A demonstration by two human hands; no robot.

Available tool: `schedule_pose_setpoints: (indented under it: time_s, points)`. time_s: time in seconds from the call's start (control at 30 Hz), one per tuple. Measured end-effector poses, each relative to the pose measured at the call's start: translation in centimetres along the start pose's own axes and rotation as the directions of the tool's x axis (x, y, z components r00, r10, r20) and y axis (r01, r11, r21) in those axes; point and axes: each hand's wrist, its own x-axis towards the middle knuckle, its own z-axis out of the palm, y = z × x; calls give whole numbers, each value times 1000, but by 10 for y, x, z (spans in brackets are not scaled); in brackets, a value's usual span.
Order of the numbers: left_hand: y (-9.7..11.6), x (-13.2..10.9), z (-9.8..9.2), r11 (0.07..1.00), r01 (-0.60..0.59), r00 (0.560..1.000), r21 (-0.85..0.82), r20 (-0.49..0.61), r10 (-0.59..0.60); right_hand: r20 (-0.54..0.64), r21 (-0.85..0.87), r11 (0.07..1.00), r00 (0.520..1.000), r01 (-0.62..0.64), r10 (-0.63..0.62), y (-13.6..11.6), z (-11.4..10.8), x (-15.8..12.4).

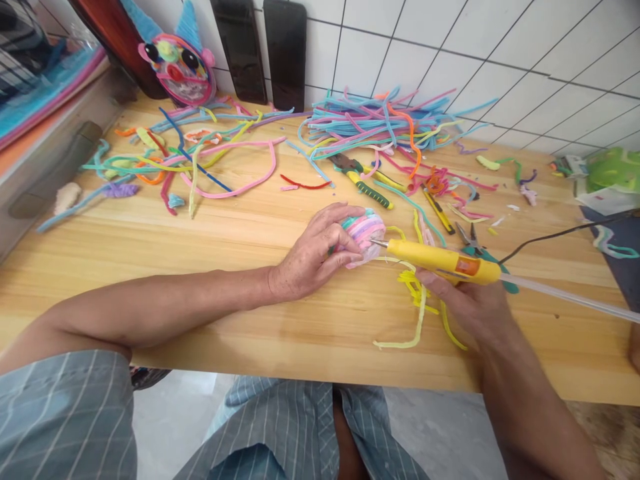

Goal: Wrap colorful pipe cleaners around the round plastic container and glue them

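Wooden table (225, 233) lies under the glue gun (435, 257), floor (440, 417) perhaps tiled.

Wooden table (240, 240): fuzzy-stem pile (370, 127), yellow-green pliers (369, 189), yellow cutter (440, 212).

Yel. glue gun (435, 257), pink/teal striped round piece (369, 229), gry-blue shirt (65, 407) w/ wht checks

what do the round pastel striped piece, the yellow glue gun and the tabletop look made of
Round pastel striped piece: probably fuzzy pipe cleaners, judging by its soft, matte bands; anything underneath is unclear. Yellow glue gun: likely hard plastic, from its smooth, slightly shiny body; its pointed silvery nozzle looks like metal. Pale brown tabletop: wood or wood-look laminate, by its grain lines and faint sheen.
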Motion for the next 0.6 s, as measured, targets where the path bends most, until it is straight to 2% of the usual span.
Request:
schedule_pose_setpoints:
  time_s: [0.1,0.27,0.43,0.6]
  points:
    - [1,0,0,1000,18,1000,12,15,-18,-42,-17,1000,999,-6,5,0,2,-2]
    - [0,0,0,999,-32,999,-7,-11,32,2,-4,999,999,44,-44,4,-2,0]
    - [0,0,0,999,-37,999,4,-13,37,-32,-4,992,992,123,-123,8,2,0]
    - [0,0,1,1000,-22,1000,15,-5,22,-57,2,996,994,94,-94,11,4,-1]
